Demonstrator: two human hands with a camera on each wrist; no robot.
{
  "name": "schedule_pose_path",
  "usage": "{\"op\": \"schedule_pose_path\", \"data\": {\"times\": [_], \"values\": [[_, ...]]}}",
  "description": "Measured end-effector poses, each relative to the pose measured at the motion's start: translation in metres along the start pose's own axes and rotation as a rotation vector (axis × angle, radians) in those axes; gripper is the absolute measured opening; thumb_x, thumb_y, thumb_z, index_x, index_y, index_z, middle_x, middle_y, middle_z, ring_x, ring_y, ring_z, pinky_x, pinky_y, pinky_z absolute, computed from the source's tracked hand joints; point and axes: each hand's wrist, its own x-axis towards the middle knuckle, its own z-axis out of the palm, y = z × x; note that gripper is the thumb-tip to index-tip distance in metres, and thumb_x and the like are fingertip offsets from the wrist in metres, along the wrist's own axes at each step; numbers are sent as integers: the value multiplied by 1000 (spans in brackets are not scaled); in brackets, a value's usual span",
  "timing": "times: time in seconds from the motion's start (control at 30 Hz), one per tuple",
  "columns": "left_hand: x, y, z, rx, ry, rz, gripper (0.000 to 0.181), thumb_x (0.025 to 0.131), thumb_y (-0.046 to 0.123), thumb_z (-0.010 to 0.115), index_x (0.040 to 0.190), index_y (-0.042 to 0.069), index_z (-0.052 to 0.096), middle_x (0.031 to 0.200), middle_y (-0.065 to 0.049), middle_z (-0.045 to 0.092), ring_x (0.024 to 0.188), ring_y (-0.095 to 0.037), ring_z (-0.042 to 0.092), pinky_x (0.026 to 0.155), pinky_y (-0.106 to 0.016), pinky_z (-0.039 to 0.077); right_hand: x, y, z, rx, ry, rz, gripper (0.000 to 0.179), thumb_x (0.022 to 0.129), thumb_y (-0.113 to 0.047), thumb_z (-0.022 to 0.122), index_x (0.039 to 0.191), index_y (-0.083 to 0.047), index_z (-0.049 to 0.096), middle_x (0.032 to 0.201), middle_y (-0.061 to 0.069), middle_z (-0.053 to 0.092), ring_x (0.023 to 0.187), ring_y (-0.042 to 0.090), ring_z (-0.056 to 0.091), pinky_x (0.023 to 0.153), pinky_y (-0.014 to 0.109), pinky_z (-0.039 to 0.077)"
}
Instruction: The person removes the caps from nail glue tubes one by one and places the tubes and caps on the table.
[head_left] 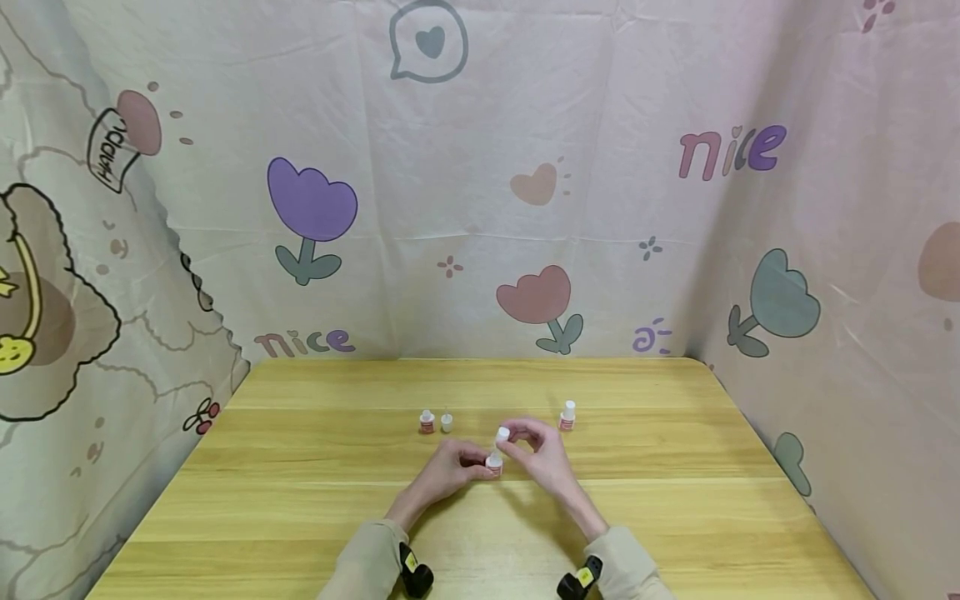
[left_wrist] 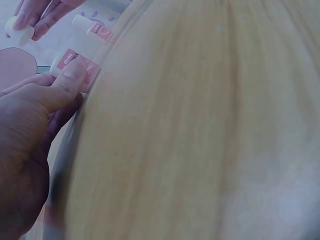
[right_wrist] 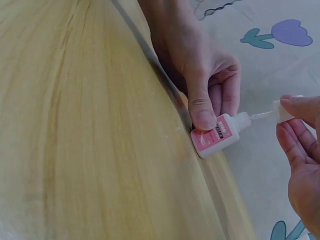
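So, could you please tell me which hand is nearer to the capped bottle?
Right. The right hand is close by the capped bottle, in front and slightly left of it; the left hand is farther left, holding another bottle.

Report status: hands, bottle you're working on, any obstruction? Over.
Left hand gripping pink-labelled bottle. Right hand pinching white cap, thin stem at bottle's neck. Capped bottle beyond right hand, not in the way.

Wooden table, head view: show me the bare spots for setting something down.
Bare wood runs from the leftmost bottle to the left edge of the table, and from the rightmost bottle to the right edge. The middle is crowded: the left hand holds a small bottle, the right hand its cap.
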Motion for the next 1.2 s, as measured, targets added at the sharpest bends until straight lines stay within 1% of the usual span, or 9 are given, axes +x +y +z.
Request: {"op": "schedule_pose_path", "data": {"times": [0.23, 0.3, 0.37, 0.5, 0.6, 0.73, 0.93, 1.07, 1.2], "values": [[1, 0, 0, 12, 6, 1, 18, 86, 13, 78, 104, 10, 79, 100, -7, 80, 90, -16, 75, 81, -20, 56, 0, 0, -2, 63, 25, 5, 28, 84, 7, 73, 109, 17, 64, 99, 38, 65, 85, -3, 65, 84, 19, 55], [1, 1, 0, 13, 7, -2, 18, 86, 13, 78, 104, 10, 79, 100, -7, 80, 90, -16, 75, 81, -20, 56, 1, -1, -3, 97, 47, 27, 30, 84, 8, 73, 110, 18, 63, 98, 35, 67, 85, -2, 66, 83, 17, 55], [1, 1, 0, 9, 5, -6, 19, 86, 13, 79, 105, 10, 79, 100, -7, 80, 91, -15, 75, 82, -20, 57, 2, -1, -4, 143, 77, 56, 32, 83, 9, 73, 111, 20, 62, 97, 27, 72, 85, 0, 68, 82, 17, 56], [0, 2, -1, -7, 0, -14, 21, 85, 12, 79, 106, 9, 78, 101, -7, 79, 91, -15, 75, 83, -21, 57, 3, 0, -7, 220, 137, 120, 36, 83, 10, 73, 113, 24, 58, 94, -1, 75, 87, 4, 70, 82, 18, 57], [0, 2, 0, -8, 6, -11, 21, 85, 11, 79, 106, 8, 78, 101, -9, 79, 91, -17, 75, 82, -22, 57, 4, 0, -8, 261, 174, 157, 40, 83, 10, 72, 115, 25, 55, 93, -11, 74, 87, 5, 70, 83, 18, 57], [0, 2, 2, 2, 18, -6, 21, 84, 8, 79, 105, 5, 78, 100, -10, 79, 90, -19, 75, 81, -22, 58, 4, 1, -8, 319, 223, 197, 40, 85, 11, 71, 117, 25, 53, 93, -10, 72, 87, 6, 68, 82, 18, 57], [0, 2, 0, -5, 13, -7, 20, 85, 11, 79, 105, 7, 78, 99, -9, 79, 89, -14, 75, 80, -20, 57, 4, 1, -8, 379, 288, 242, 42, 86, 10, 69, 122, 22, 51, 95, -7, 69, 90, 8, 67, 85, 19, 56], [0, 2, 0, -4, 10, -21, 20, 85, 14, 79, 105, 10, 79, 99, -6, 80, 89, -11, 74, 80, -20, 56, 4, 1, -8, 412, 335, 241, 41, 87, 12, 66, 125, 19, 52, 101, -4, 68, 92, 6, 66, 88, 19, 56], [1, 2, -1, 4, 13, -28, 20, 85, 14, 79, 105, 12, 79, 99, -6, 80, 89, -9, 73, 80, -19, 56, 5, 2, -7, 445, 368, 228, 36, 87, 13, 65, 123, 12, 59, 104, -1, 68, 93, 6, 66, 89, 18, 56]]}}
